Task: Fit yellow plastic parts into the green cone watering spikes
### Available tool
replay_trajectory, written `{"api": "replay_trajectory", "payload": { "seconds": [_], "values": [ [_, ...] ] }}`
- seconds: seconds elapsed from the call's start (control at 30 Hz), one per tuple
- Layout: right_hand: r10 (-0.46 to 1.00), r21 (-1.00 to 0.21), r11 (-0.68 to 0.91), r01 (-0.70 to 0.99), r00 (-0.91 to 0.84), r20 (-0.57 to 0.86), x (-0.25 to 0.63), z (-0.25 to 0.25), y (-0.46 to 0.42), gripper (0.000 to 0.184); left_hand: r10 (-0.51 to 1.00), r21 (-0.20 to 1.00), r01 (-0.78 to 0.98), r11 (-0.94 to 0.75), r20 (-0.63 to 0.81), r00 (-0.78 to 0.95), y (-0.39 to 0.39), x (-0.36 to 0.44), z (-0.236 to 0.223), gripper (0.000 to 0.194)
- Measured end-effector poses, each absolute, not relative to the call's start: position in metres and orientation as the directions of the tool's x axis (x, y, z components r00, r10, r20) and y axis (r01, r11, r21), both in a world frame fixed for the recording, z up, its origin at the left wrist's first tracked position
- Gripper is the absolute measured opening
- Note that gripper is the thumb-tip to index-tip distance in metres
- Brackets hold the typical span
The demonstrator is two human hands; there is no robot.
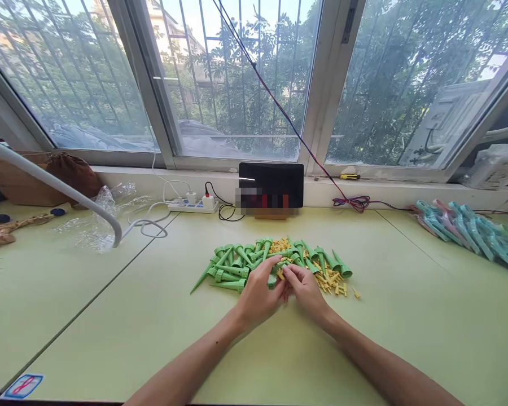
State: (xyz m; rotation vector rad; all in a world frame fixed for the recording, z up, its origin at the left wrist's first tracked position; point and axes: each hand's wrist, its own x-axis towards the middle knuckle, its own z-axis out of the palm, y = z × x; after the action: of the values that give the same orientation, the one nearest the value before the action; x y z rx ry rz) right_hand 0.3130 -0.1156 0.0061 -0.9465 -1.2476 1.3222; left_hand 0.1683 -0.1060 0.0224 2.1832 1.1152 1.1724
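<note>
My left hand point(260, 288) is curled round a green plastic spike point(272, 280), its wide round end showing between thumb and fingers and the rest hidden. Close against it, my right hand point(308, 291) pinches a small yellow plastic nozzle point(280, 274) at that end. The fingertips of both hands meet, so whether the two parts touch is hard to see. Behind and to the left lie several green cone-shaped spikes point(232, 270) with ribbed caps, and more lie on the right point(322, 258). Loose yellow nozzles point(332, 280) are heaped among them.
A dark-screened tablet point(271, 183) stands on a small stand by the window wall. At the left are a power strip point(195, 206), a white curved lamp arm point(68, 183) and crumpled clear plastic point(104, 217). Bagged turquoise and pink items point(469, 225) lie at the right.
</note>
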Motion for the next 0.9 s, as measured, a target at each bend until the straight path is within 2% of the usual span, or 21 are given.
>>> {"api": "replay_trajectory", "payload": {
  "seconds": [0.13, 0.27, 0.37, 0.5, 0.67, 0.9],
  "values": [
    [0.979, -0.966, -0.017, -0.257, -0.202, 0.037, 0.313, 0.005, -0.114, 0.040, 0.806, 0.672, 0.445, -0.591, 0.490, 0.331, -0.106, 0.169, 0.022, 0.038],
    [0.953, -0.899, -0.186, -0.397, -0.296, -0.066, 0.313, 0.006, -0.113, 0.037, 0.792, 0.660, 0.438, -0.611, 0.502, 0.348, -0.106, 0.169, 0.020, 0.041],
    [0.932, -0.867, -0.259, -0.425, -0.344, -0.109, 0.312, 0.007, -0.114, 0.036, 0.788, 0.653, 0.441, -0.616, 0.503, 0.356, -0.106, 0.169, 0.019, 0.041],
    [0.971, -0.939, -0.140, -0.315, -0.229, -0.068, 0.312, 0.007, -0.114, 0.037, 0.791, 0.657, 0.440, -0.612, 0.500, 0.354, -0.105, 0.168, 0.018, 0.038],
    [0.991, -0.993, 0.081, -0.088, -0.097, 0.089, 0.313, 0.003, -0.115, 0.032, 0.806, 0.668, 0.452, -0.592, 0.487, 0.336, -0.104, 0.166, 0.018, 0.041],
    [0.972, -0.968, 0.221, 0.119, -0.113, 0.208, 0.315, 0.007, -0.119, 0.025, 0.788, 0.665, 0.424, -0.615, 0.504, 0.354, -0.102, 0.166, 0.011, 0.046]
  ]
}}
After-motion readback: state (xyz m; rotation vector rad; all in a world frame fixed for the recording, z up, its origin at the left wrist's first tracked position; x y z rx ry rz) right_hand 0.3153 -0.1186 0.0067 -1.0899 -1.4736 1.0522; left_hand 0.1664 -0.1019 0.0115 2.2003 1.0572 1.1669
